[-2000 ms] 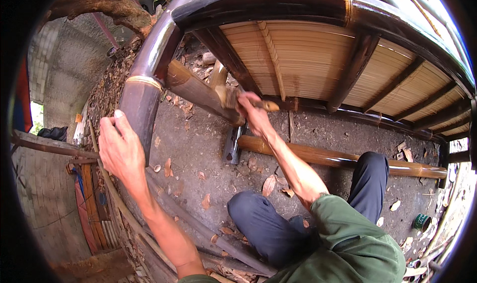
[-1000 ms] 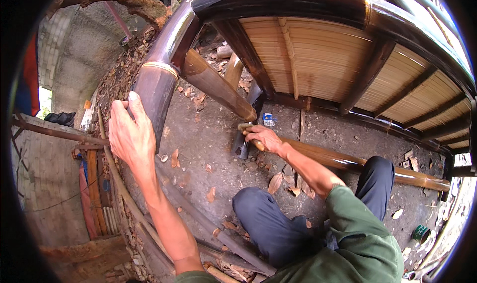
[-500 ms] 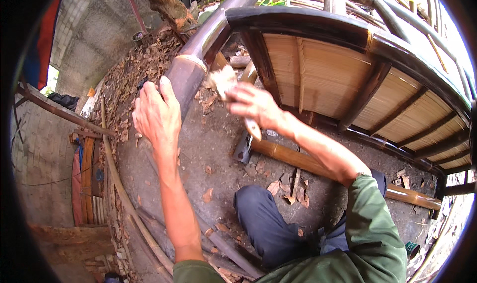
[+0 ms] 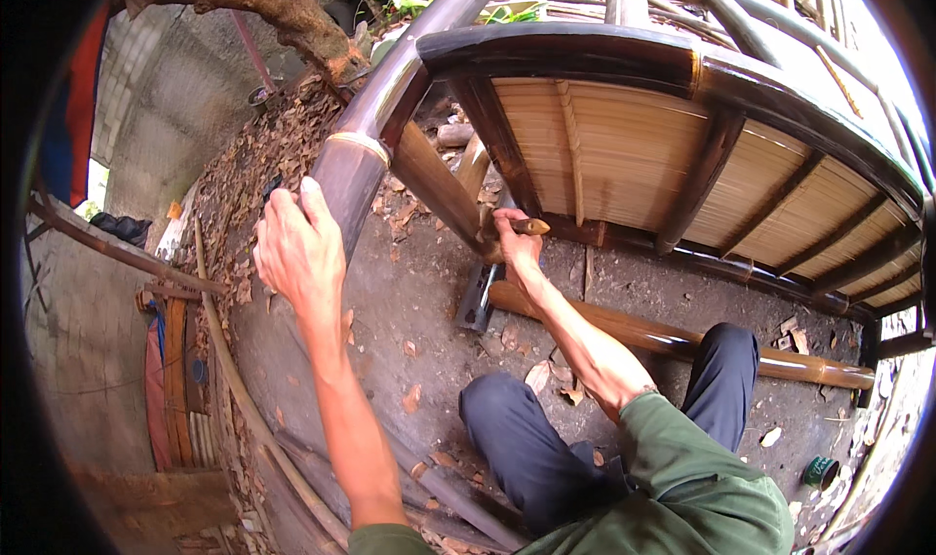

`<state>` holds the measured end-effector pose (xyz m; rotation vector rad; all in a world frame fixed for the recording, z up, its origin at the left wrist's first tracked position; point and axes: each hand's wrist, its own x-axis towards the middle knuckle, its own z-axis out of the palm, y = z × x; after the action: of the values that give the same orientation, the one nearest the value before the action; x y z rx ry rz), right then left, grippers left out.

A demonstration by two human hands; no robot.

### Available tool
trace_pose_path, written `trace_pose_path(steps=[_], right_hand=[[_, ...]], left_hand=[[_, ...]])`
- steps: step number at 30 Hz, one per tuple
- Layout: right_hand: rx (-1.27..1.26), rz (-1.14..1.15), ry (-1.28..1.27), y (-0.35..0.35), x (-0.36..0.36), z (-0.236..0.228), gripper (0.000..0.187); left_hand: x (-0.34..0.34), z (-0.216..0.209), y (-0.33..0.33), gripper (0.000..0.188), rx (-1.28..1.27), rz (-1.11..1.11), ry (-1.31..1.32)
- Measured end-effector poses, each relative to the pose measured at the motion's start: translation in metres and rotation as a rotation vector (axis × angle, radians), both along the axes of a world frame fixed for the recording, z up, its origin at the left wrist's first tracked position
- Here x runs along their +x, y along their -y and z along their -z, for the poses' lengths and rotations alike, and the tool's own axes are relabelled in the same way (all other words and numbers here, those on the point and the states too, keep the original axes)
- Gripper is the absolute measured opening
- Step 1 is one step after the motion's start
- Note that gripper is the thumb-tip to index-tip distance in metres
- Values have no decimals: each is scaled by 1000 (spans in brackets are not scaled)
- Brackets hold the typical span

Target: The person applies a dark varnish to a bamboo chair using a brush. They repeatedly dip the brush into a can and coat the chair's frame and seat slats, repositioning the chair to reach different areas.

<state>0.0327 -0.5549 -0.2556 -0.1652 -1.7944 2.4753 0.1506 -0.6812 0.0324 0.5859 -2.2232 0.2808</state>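
My left hand (image 4: 300, 241) is wrapped over the near end of a thick, dark bamboo rail (image 4: 353, 179), thumb lying along its top. My right hand (image 4: 520, 247) grips a paintbrush, whose pale wooden handle (image 4: 531, 226) points right. The brush head is low, at the lower end of a slanting brown bamboo piece (image 4: 434, 175), mostly hidden by my fingers; I cannot tell exactly where the bristles touch. Just below stands a short, dark, glossy bamboo foot (image 4: 477, 299). A brown bamboo crossbar (image 4: 634, 329) runs right from it.
Right of my hands is a framed panel (image 4: 624, 145) with pale slats and dark bamboo bars. A green can (image 4: 821, 472) lies at the lower right. Long poles (image 4: 234, 360) rest on the ground at left. Dry leaves (image 4: 258, 155) litter the dirt; a tree trunk (image 4: 263, 9) leans behind.
My right hand has moved down and a little right with the paintbrush, from beside the rail to the lower bamboo joint. My left hand keeps its hold; the view has shifted slightly.
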Motion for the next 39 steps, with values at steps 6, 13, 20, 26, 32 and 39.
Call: trace_pose_path(steps=[6,13,20,26,32,39], right_hand=[[128,14,-706,26,44,-72,13],[234,-54,-293,17,-21,-69,9],[-355,17,-474,34,42,-206,14],[-852,-235,128,38,150,-214,14],[-1231,-161,271,60,117,-194,17],[-1244,-461,277,60,111,-153,25]], left_hand=[[32,11,18,46,87,-92,74],[19,-3,5,50,118,-61,67],[20,3,12,52,114,-57,42],[29,-10,14,76,272,-21,177],[21,-31,12,87,479,75,318],[23,-38,23,98,605,146,356]])
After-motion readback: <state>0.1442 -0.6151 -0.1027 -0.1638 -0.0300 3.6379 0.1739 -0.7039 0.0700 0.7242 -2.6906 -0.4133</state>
